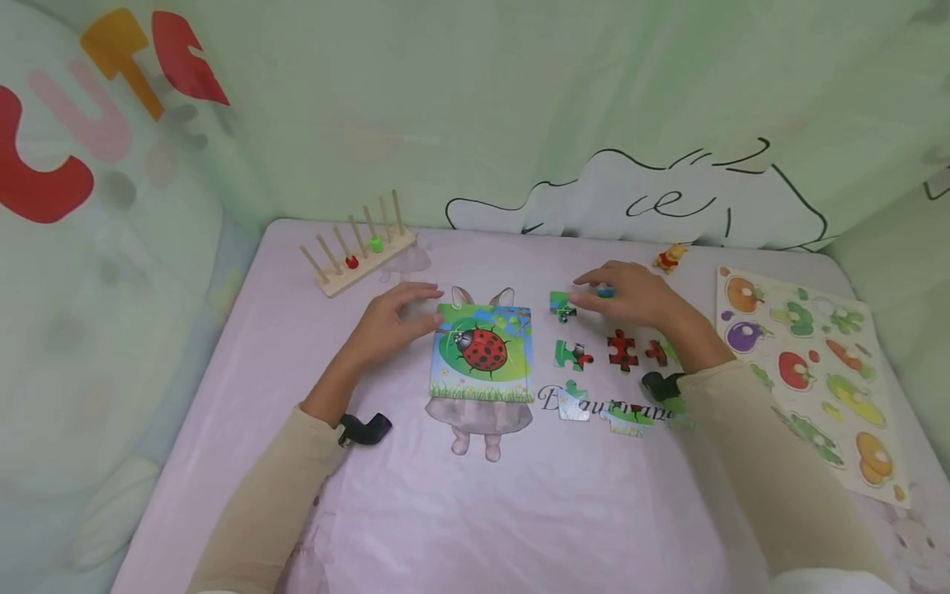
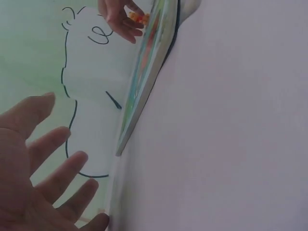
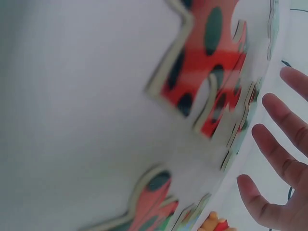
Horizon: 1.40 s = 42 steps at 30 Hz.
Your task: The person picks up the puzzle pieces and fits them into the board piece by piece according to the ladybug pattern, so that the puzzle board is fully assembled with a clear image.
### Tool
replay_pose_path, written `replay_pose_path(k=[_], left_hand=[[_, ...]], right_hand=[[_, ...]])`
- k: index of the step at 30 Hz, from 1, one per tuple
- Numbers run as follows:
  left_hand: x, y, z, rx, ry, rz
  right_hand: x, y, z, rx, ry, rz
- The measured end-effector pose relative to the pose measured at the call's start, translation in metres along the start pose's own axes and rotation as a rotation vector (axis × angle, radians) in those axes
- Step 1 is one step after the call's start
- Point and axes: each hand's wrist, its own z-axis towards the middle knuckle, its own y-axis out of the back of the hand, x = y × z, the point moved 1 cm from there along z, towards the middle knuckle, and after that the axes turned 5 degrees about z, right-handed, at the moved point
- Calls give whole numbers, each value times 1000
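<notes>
A square ladybug picture board (image 1: 482,353) lies on the table. At its left edge is my left hand (image 1: 397,322), fingers spread; the left wrist view shows nothing in that hand (image 2: 48,178). Loose jigsaw pieces lie right of the board. They include a green one (image 1: 562,304), a red spotted one (image 1: 622,351) and a pale one with grass (image 1: 574,404). Over the upper pieces hovers my right hand (image 1: 631,293), its fingers apart and holding nothing in the right wrist view (image 3: 284,154). It partly hides a blue-green piece (image 1: 605,291).
A wooden peg rack (image 1: 371,262) with a red and a green bead stands at the back left. Behind my right hand is a small orange-and-red bear figure (image 1: 670,257). A vegetable puzzle board (image 1: 809,371) lies at the right, partly behind my right forearm.
</notes>
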Motion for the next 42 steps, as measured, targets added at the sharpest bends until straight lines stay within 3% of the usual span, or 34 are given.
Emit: replay_pose_path(k=[6,12,24,42], left_hand=[[13,-4,3,22,-65,160],[21,-7,2,47,-100,244],[25,-9,1,125,-129,377],[25,-10,2,135,-127,390]], right_hand=[[1,0,13,15,41,-6],[1,-1,21,35,50,5],[2,-2,27,66,-38,58],[3,-6,30,78,-123,67]])
